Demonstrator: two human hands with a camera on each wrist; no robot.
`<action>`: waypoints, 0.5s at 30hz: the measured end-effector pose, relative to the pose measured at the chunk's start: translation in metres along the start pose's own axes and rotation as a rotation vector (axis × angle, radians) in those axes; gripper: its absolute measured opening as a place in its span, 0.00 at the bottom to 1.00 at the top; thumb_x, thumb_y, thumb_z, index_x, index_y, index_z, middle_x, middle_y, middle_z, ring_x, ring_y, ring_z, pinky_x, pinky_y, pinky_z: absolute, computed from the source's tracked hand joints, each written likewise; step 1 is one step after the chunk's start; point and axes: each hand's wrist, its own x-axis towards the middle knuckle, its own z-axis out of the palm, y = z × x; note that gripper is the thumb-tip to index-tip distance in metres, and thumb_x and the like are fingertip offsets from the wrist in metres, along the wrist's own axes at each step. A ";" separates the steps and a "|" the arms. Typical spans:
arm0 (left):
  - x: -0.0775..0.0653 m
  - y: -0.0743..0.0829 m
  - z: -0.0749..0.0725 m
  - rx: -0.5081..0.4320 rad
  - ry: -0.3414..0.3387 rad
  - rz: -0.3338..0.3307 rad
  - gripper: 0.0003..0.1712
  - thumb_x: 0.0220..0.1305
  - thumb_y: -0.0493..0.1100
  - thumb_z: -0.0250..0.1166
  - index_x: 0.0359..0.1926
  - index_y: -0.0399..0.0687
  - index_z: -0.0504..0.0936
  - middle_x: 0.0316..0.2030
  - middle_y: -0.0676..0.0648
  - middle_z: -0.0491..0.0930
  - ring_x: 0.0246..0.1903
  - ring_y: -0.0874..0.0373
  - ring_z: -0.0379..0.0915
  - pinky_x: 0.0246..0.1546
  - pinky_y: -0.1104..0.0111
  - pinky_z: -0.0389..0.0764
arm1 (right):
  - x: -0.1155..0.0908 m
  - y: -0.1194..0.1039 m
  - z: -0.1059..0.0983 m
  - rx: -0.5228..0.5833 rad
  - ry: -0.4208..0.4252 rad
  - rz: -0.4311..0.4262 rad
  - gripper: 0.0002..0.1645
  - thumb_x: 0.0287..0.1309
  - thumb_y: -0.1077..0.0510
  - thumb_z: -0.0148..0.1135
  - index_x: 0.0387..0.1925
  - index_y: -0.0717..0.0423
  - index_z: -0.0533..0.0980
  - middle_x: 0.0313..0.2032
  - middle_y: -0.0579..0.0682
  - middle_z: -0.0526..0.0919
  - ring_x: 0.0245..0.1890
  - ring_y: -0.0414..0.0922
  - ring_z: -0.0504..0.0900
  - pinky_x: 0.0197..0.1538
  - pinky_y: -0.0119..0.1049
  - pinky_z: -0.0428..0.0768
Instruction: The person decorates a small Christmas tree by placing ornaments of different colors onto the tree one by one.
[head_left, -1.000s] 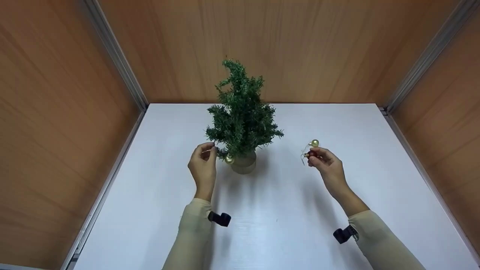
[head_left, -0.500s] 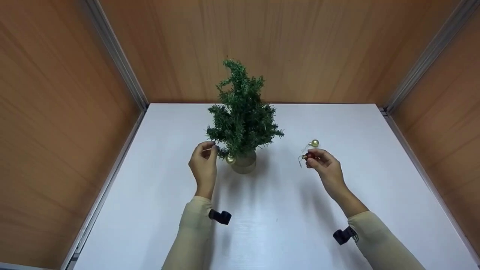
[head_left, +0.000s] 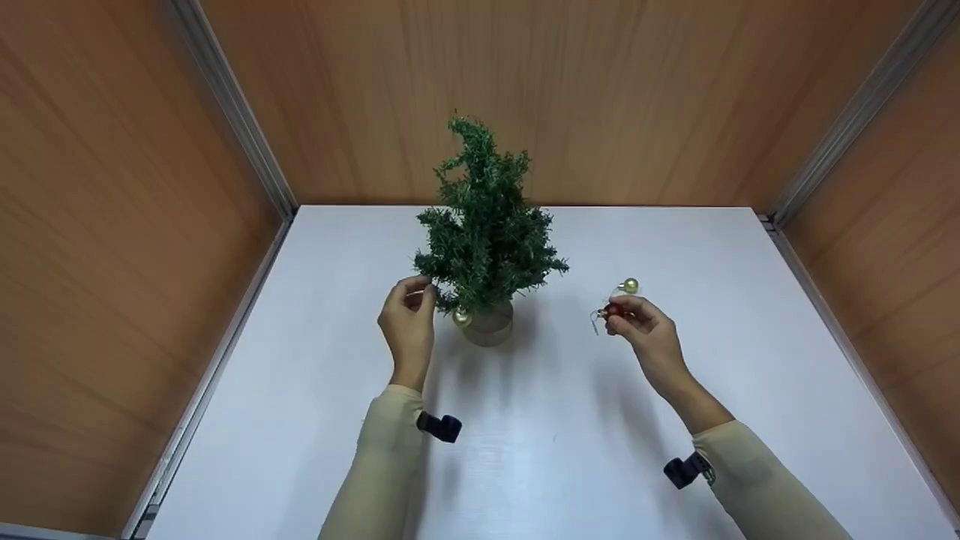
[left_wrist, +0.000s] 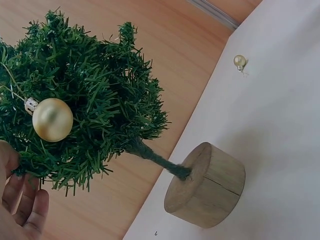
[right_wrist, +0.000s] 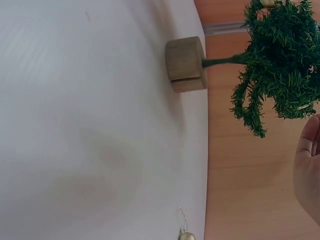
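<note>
A mini Christmas tree (head_left: 487, 232) is set on the white desk (head_left: 555, 487), a bit left of the middle and toward the far side, stood upright on a chunky round wooden base (left_wrist: 207, 185) with a crack running down its side. One gold bauble (left_wrist: 52, 120) has been hung low on the near-left side of the tree; its silvery cap and thin gold string are shown pretty clearly by the left wrist camera. Just left of that bauble, the tip of a low branch is pinched by the left hand (head_left: 407, 328), thumb on one side and fingers on the other. Over to the right of the tree and well apart from it, a small red bauble (head_left: 614, 311) is held between the thumb and fingertips of the right hand (head_left: 651, 337), with its gold cap pointed left toward the tree and a thin string loop left dangling. In the right wrist view only part of that hand is caught, at the edge, so the grip can't be told from there. A second gold bauble (head_left: 631, 286) is left lying on the desk just past the right hand, string and all. Light sleeves (head_left: 375, 450) are worn on both arms, with a small black camera (head_left: 448, 428) strapped at each wrist. Wood-grain panels (head_left: 585, 97) are put up around the far, left and right sides.
</note>
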 end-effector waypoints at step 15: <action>-0.015 0.007 0.012 0.022 0.121 -0.028 0.06 0.66 0.38 0.65 0.43 0.46 0.85 0.41 0.48 0.84 0.37 0.52 0.78 0.39 0.65 0.78 | 0.023 -0.002 -0.019 0.021 -0.116 -0.023 0.22 0.61 0.63 0.66 0.55 0.68 0.73 0.45 0.52 0.81 0.47 0.46 0.82 0.48 0.30 0.82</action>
